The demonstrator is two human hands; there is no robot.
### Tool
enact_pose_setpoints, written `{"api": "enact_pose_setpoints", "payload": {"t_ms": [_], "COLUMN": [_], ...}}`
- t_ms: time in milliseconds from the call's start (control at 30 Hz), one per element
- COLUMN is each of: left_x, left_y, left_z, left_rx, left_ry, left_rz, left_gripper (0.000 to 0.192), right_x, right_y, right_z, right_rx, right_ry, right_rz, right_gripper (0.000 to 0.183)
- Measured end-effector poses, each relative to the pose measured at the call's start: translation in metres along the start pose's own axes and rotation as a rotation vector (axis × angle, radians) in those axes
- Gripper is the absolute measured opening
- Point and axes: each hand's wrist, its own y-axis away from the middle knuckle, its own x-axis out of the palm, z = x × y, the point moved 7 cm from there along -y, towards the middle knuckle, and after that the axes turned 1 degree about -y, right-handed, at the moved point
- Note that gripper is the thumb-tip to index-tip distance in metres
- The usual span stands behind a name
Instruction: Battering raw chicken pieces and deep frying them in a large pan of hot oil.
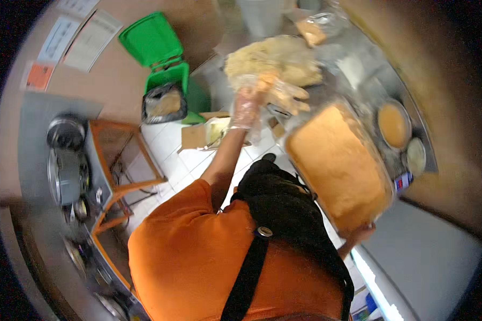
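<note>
My left hand, in a clear plastic glove, reaches to the front of a large pale, doughy mass on the metal worktop. Orange smears and finger-like shapes show at the glove; blur hides whether anything is held. To the right lies a big rectangular tray filled with a smooth orange paste. Bare, my right hand grips the tray's near end, its fingers at the rim.
A green pedal bin with a black liner stands with its lid up. Below the worktop sits an opened cardboard box on white floor tiles. Round containers line the right side. Pots rest on a left counter above an orange frame.
</note>
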Motion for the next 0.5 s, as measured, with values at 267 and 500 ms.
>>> {"api": "enact_pose_setpoints", "payload": {"t_ms": [267,500], "left_x": [-0.067,-0.036], "left_y": [0.181,0.269], "left_z": [0.388,0.549], "left_rx": [-1.116,-1.744], "left_ry": [0.565,0.906], "left_rz": [-0.512,-0.623], "left_gripper": [0.035,0.045], "right_x": [0.006,0.006], "right_y": [-0.01,-0.023], "right_z": [0.028,0.009], "right_rx": [-0.13,-0.067], "right_ry": [0.024,-0.127], "right_rz": [0.038,0.156], "right_gripper": [0.049,0.055]}}
